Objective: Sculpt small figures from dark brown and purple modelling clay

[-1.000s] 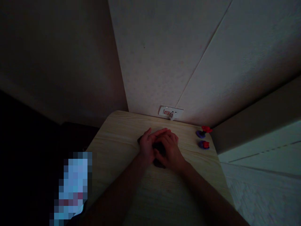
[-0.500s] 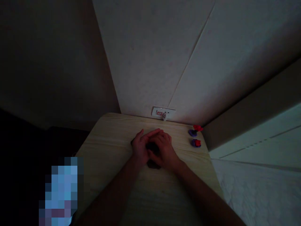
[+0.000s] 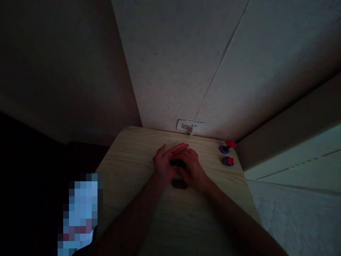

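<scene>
My left hand point(image 3: 163, 163) is turned palm up above the table, its thumb out and its fingers stretched towards the back right. Over that palm, my right hand point(image 3: 192, 169) curls round a small dark object point(image 3: 178, 163), whose kind is too dim to make out. The right fingertips lie against the left palm and fingers. Just below both hands, a second flat dark piece point(image 3: 179, 184) rests on the table, partly covered by my right hand.
The pale wooden table point(image 3: 133, 156) meets the wall, where a socket plate point(image 3: 183, 125) holds a plug point(image 3: 191, 130). Two small red-and-purple objects point(image 3: 228, 144) point(image 3: 228, 161) stand at its back right corner. A bright pixelated screen point(image 3: 82, 209) is at lower left.
The view has shifted slightly, so everything sits farther right. My hands stay together, and the flat dark piece below them now shows apart from the dark object in my right hand.
</scene>
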A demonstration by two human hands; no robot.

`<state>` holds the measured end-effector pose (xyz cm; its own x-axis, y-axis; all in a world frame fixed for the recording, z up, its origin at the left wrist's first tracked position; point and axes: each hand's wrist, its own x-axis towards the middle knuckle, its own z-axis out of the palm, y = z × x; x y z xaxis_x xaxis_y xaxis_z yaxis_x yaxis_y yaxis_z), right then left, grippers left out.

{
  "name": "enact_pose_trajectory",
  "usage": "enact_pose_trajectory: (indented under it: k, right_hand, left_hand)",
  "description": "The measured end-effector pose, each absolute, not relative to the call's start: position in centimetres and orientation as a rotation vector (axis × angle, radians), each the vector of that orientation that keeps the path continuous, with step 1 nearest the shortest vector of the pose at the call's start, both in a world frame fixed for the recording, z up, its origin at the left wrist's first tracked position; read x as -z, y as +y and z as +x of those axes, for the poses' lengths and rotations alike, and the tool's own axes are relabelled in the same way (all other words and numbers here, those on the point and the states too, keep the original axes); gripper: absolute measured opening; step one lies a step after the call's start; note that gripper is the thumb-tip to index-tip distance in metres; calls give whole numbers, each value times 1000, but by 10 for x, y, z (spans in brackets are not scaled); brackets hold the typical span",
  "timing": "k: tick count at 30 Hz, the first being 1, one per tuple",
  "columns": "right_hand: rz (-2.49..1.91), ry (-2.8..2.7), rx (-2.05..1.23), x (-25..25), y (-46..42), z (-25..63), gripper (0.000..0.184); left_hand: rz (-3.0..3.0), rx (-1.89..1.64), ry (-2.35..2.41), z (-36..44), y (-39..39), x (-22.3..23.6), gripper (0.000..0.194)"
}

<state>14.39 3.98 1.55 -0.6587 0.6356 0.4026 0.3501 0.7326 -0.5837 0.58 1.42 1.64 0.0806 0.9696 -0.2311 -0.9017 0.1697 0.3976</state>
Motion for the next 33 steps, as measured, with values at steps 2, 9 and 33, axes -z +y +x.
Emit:
enact_pose_trajectory:
  k: [2, 9, 33]
  right_hand:
    - [-731, -2285, -632, -14, 41, 144, 22]
    - [-701, -2130, -725, -18, 46, 144, 18]
    - [-931, -1884, -708, -1, 66, 147, 22]
  left_hand:
    - [160, -1409, 494, 5, 14, -17, 66]
    - [127, -1419, 448, 5, 12, -18, 64]
    - [557, -1594, 812, 7, 20, 6, 36]
